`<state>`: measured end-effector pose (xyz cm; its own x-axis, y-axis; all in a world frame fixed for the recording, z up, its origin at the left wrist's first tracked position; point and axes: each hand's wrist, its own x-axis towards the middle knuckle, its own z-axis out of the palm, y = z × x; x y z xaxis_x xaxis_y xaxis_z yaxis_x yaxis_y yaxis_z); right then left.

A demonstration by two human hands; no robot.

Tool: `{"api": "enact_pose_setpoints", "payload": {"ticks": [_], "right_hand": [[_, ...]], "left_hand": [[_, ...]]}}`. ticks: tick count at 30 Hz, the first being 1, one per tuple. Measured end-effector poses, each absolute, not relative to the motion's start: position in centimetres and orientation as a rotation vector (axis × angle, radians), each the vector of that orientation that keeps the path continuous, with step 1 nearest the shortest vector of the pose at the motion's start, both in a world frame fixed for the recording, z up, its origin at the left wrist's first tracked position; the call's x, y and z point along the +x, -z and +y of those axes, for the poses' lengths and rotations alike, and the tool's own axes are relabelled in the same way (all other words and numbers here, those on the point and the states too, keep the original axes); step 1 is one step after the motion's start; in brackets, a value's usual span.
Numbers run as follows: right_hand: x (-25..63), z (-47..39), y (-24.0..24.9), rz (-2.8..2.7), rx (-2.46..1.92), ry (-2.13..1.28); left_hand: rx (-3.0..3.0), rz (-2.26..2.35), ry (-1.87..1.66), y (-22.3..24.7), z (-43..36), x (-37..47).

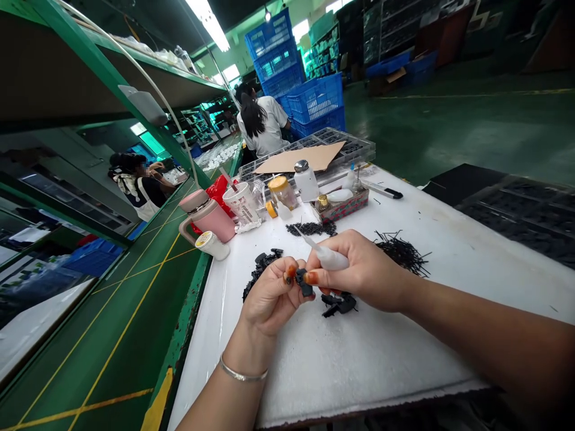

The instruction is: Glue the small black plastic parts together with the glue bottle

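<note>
Between its fingertips my left hand (pixel 274 296) pinches a small black plastic part (pixel 304 284). My right hand (pixel 363 269) is closed round a white squeeze bottle (pixel 331 258) with a thin nozzle pointing up and to the left. The right thumb and fingertips also touch the black part, so both hands meet on it. Left of the hands lies a pile of black parts (pixel 265 262). A smaller group of black parts (pixel 340 304) rests just below the right hand. Thin black pins (pixel 402 252) are heaped behind the right wrist, and tiny black pieces (pixel 312 228) lie beyond the hands.
A pink mug (pixel 213 220), a white cup (pixel 242 202), jars and a patterned box (pixel 341 205) of bottles stand across the back of the white table (pixel 404 365). A utility knife (pixel 384 190) lies right. A green conveyor belt (pixel 130 299) runs along the left; two people sit farther off.
</note>
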<state>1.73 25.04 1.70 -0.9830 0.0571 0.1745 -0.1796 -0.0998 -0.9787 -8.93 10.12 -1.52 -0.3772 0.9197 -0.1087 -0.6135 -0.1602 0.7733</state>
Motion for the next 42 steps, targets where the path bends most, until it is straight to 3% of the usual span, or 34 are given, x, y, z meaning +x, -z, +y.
{"api": "enact_pose_setpoints", "payload": {"ticks": [23,42], "right_hand": [[1.89,24.91,-1.84,-2.052,0.154,-2.114],[1.35,25.30,-1.39,-2.110,-0.034,-2.121]], "left_hand": [[0.500,1.077,-1.757,2.01,9.99,-9.11],[0.756,1.302,-1.972,1.40,10.30,-9.13]]}}
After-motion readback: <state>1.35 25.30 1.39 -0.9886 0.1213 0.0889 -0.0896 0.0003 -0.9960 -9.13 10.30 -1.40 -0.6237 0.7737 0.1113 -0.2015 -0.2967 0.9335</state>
